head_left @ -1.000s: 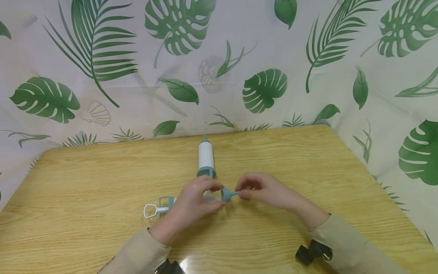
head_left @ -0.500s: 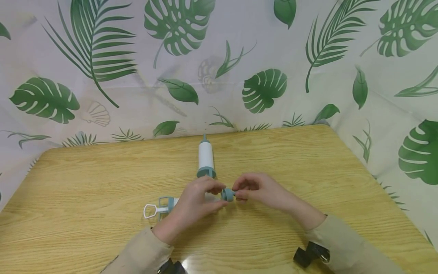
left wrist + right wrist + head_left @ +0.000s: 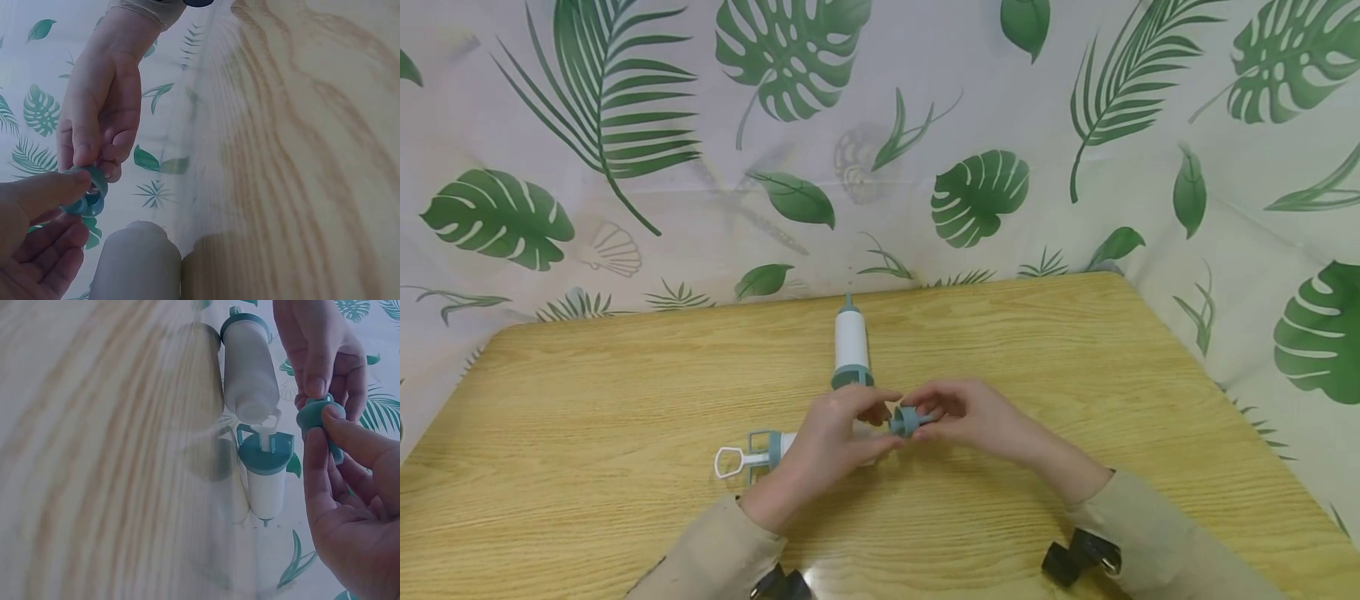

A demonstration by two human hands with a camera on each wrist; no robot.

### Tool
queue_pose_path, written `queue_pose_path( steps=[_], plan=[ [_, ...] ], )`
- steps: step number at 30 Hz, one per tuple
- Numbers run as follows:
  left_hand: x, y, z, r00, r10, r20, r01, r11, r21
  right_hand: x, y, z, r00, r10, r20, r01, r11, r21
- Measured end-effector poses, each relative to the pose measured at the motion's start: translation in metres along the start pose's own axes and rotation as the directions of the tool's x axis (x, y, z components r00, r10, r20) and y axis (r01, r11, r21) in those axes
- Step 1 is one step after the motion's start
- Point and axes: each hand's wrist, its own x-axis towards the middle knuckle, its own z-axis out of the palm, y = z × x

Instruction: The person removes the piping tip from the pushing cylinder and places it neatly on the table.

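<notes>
Both hands meet over the table around a teal nozzle cap (image 3: 910, 422), wide at one end with a thin tip. My right hand (image 3: 977, 414) pinches it between thumb and fingers, tip toward the right palm. At its wide end my left hand (image 3: 835, 429) pinches a small teal piece; a loop of it shows in the right wrist view, and its exact shape is unclear. Beneath the left hand lies a white syringe-like tube (image 3: 250, 372) with a teal collar and bare stepped end. Its white pull handle (image 3: 728, 462) sticks out left.
A second white syringe-like tube (image 3: 851, 342) with teal nozzle and collar lies farther back, pointing at the wall. The wooden table (image 3: 625, 392) meets a leaf-print cloth (image 3: 880, 192) behind. Black wrist cameras (image 3: 1078, 557) hang at both sleeves.
The nozzle cap has turned and shifted slightly right into the right hand's fingers. The small teal piece shows at its wide end, and the left fingers have moved a little right.
</notes>
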Motion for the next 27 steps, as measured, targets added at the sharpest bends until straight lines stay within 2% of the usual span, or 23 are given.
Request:
queue_pose_path(
  steps=[5, 9, 12, 15, 20, 23, 27],
  plan=[
    [0.000, 0.000, -0.001, 1.000, -0.009, 0.012, 0.009, 1.000, 0.005, -0.003, -0.001, -0.003, 1.000, 0.007, 0.000, -0.007, 1.000, 0.012],
    [0.000, 0.000, 0.001, 1.000, 0.015, 0.003, -0.015, 0.999, 0.031, -0.006, 0.003, -0.007, 1.000, 0.017, -0.005, -0.017, 1.000, -0.001],
    [0.000, 0.000, 0.002, 1.000, 0.012, 0.009, -0.012, 0.999, 0.041, -0.009, 0.007, -0.011, 1.000, 0.025, -0.012, -0.026, 0.999, -0.023],
    [0.000, 0.001, 0.003, 0.999, -0.031, 0.036, 0.030, 0.999, 0.040, -0.014, 0.009, -0.016, 0.999, 0.030, -0.013, -0.031, 0.998, -0.053],
    [0.004, 0.003, 0.005, 0.987, -0.123, 0.108, 0.117, 0.991, 0.057, -0.021, 0.010, -0.025, 0.999, 0.043, -0.020, -0.044, 0.993, -0.108],
    [0.006, 0.004, 0.008, 0.981, -0.140, 0.138, 0.128, 0.988, 0.091, -0.024, 0.009, -0.029, 0.999, 0.044, -0.017, -0.047, 0.988, -0.146],
    [0.008, 0.004, 0.013, 0.979, -0.125, 0.163, 0.100, 0.983, 0.155, -0.026, 0.010, -0.031, 1.000, 0.023, -0.001, -0.023, 0.973, -0.230]
  ],
)
